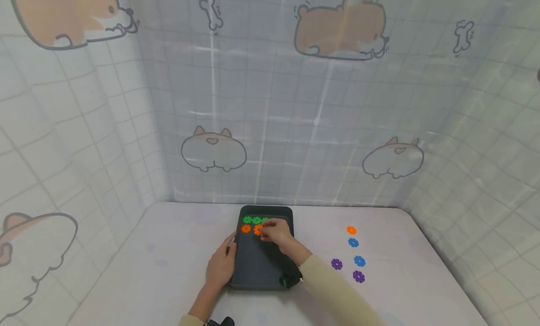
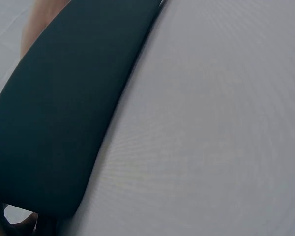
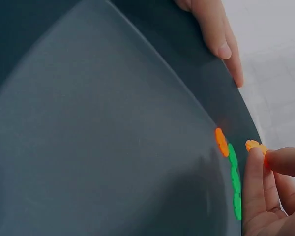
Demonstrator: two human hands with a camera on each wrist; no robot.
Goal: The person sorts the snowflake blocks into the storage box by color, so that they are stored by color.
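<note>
A dark rectangular tray (image 1: pixel 261 262) lies on the table. My left hand (image 1: pixel 221 266) holds its left rim, the thumb on the inner side and a finger outside, as the right wrist view shows. Over the tray's far part, my right hand (image 1: pixel 276 231) pinches an orange flower-shaped piece (image 3: pixel 252 144) between thumb and fingers, a little above the tray floor. To its left lies another orange flower piece (image 1: pixel 246 228) in the tray. Behind them sits a row of green flower pieces (image 1: pixel 256 220), its right end partly covered by the right hand.
Right of the tray on the white table (image 1: pixel 168 265) lie loose flower pieces: one orange (image 1: pixel 351 230), two blue, one of them nearer (image 1: pixel 359 261), and two purple, one leftmost (image 1: pixel 336 264). Patterned curtain walls (image 1: pixel 270 176) close in the table's back and sides.
</note>
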